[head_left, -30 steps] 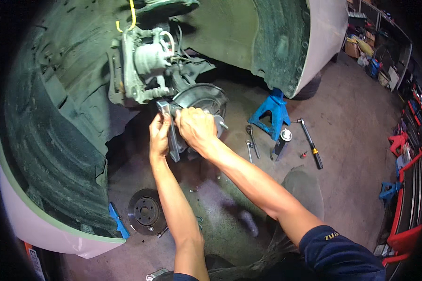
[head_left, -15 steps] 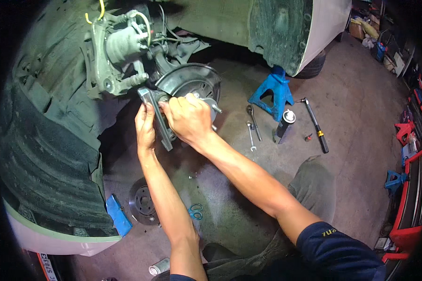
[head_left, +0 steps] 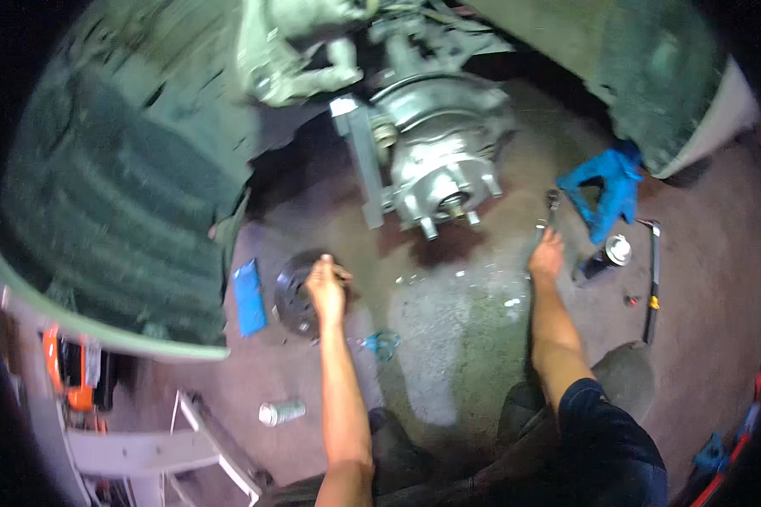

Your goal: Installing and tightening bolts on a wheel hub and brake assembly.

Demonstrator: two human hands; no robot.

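Observation:
My left hand reaches down to a dark round metal disc lying on the concrete floor and rests on its right edge; motion blur hides whether the fingers grip it. My right hand is on the floor further right, closed around the lower end of a slim wrench. Above and between both hands is the bare wheel hub with its studs pointing down at me. A grey bracket stands along the hub's left side. The brake caliper hangs at the top.
A ribbed wheel-arch liner fills the left. A blue jack stand, a spray can and a long breaker bar are on the right. A blue flat piece and a small tin lie on the floor.
Both hands have left the bracket at the hub and dropped to the floor, the left to the round disc, the right to the wrench. The view has tilted downward.

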